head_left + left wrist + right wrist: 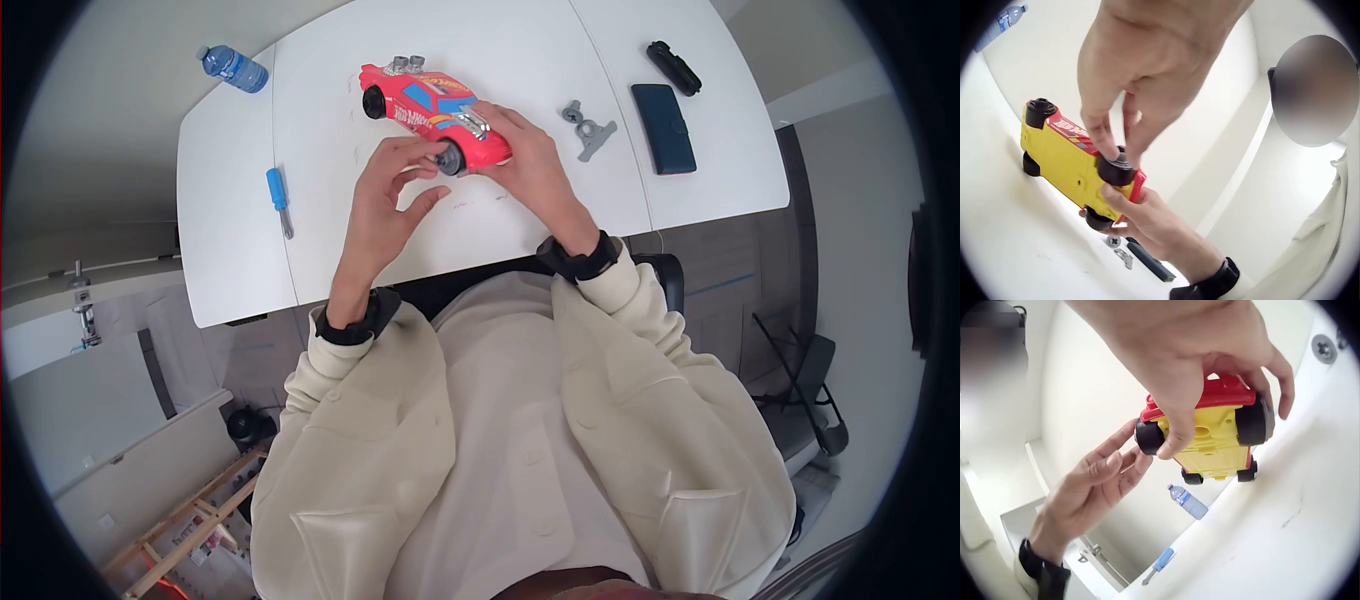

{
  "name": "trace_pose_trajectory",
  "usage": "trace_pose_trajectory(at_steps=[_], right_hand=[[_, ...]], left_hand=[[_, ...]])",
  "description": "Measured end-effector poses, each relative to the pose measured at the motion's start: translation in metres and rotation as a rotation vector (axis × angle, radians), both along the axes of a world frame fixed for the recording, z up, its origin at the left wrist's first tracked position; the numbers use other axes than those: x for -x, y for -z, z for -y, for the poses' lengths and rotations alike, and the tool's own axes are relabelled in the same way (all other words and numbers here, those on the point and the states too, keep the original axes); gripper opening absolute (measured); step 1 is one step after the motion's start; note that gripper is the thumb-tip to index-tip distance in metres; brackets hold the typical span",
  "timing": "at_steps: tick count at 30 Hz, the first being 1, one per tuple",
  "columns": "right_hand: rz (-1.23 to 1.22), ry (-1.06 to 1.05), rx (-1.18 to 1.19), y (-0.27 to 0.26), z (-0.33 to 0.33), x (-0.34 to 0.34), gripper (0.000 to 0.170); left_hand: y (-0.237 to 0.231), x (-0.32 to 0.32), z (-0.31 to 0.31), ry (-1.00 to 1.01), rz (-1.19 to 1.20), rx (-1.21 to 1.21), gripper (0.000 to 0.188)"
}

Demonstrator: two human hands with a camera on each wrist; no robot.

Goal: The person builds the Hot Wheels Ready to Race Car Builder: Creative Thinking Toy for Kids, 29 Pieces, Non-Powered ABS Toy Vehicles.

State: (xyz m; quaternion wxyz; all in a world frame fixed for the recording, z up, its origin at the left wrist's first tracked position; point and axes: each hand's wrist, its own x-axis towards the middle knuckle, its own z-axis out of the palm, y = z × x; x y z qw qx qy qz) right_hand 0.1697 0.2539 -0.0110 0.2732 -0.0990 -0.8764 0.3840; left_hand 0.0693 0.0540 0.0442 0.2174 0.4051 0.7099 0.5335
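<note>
A red toy car (pixel 425 100) with a yellow underside (pixel 1210 447) is tilted up off its wheels over the table. My right hand (pixel 530 165) grips its front end, the thumb pressed on the underside beside a front wheel and the fingers over the red body. My left hand (pixel 390 195) has its fingertips at the grey hub of the near front wheel (pixel 450 158). In the head view its thumb stands apart from the tyre. In the right wrist view, the left fingers (pixel 1119 440) look loosely extended. Black tyres sit at all the corners.
Right of the car lie a grey plastic screw (pixel 572 112) and a grey wrench-like piece (pixel 597 138). Farther right are a dark wallet case (pixel 663 128) and a black object (pixel 674 68). A blue-handled screwdriver (pixel 279 200) and a water bottle (pixel 233 68) are at the left of the white table (pixel 330 240).
</note>
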Motion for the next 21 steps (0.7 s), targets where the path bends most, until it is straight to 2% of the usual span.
trace_pose_trajectory(at_steps=[1, 2, 3, 4, 5, 6, 7, 8, 9, 13, 15, 16, 18, 19, 21], right_hand=[[0.008, -0.028, 0.119, -0.001, -0.008, -0.002, 0.075], [0.016, -0.055, 0.240, -0.001, -0.015, -0.004, 0.067], [0.016, -0.052, 0.236, 0.000, -0.022, -0.006, 0.067], [0.134, -0.092, 0.497, 0.001, -0.028, -0.007, 0.061], [0.253, -0.133, 0.759, 0.002, -0.032, -0.008, 0.056], [0.253, -0.133, 0.758, 0.003, -0.033, -0.010, 0.056], [0.339, -0.115, 0.921, 0.000, -0.032, -0.015, 0.055], [0.425, -0.097, 1.085, -0.002, -0.032, -0.017, 0.055], [0.385, -0.140, 1.173, 0.011, -0.032, -0.018, 0.057], [0.476, -0.242, 1.356, -0.001, -0.034, -0.028, 0.057], [0.513, -0.124, 1.154, 0.005, -0.042, -0.031, 0.051], [0.521, -0.117, 1.161, 0.009, -0.051, -0.036, 0.051], [0.472, 0.049, 0.545, 0.017, -0.076, -0.050, 0.038], [0.480, 0.055, 0.551, 0.015, -0.084, -0.055, 0.038], [0.280, 0.411, -0.044, 0.007, -0.095, -0.062, 0.029]], left_hand=[[-0.001, 0.002, -0.005, 0.096, -0.117, -0.043, 0.067], [-0.002, 0.002, -0.011, 0.100, -0.118, -0.049, 0.067], [-0.003, 0.002, -0.017, 0.034, -0.370, 0.023, 0.079], [-0.003, 0.002, -0.021, -0.035, -0.620, 0.097, 0.091], [0.000, 0.005, -0.024, -0.035, -0.619, 0.094, 0.091], [0.007, 0.010, -0.028, -0.062, -0.739, 0.222, 0.098], [0.013, 0.015, -0.031, -0.088, -0.856, 0.350, 0.105], [0.018, 0.019, -0.032, -0.088, -0.856, 0.349, 0.105], [0.022, 0.024, -0.032, -0.068, -0.906, 0.365, 0.108], [0.020, 0.039, -0.039, 0.039, -0.973, 0.412, 0.107], [0.024, 0.047, -0.041, 0.061, -0.925, 0.401, 0.105], [0.026, 0.047, -0.041, 0.083, -0.879, 0.386, 0.103], [0.027, 0.042, -0.042, 0.084, -0.920, 0.430, 0.101], [0.028, 0.040, -0.042, 0.077, -0.972, 0.471, 0.099], [0.034, 0.040, -0.041, 0.071, -0.977, 0.446, 0.099]])
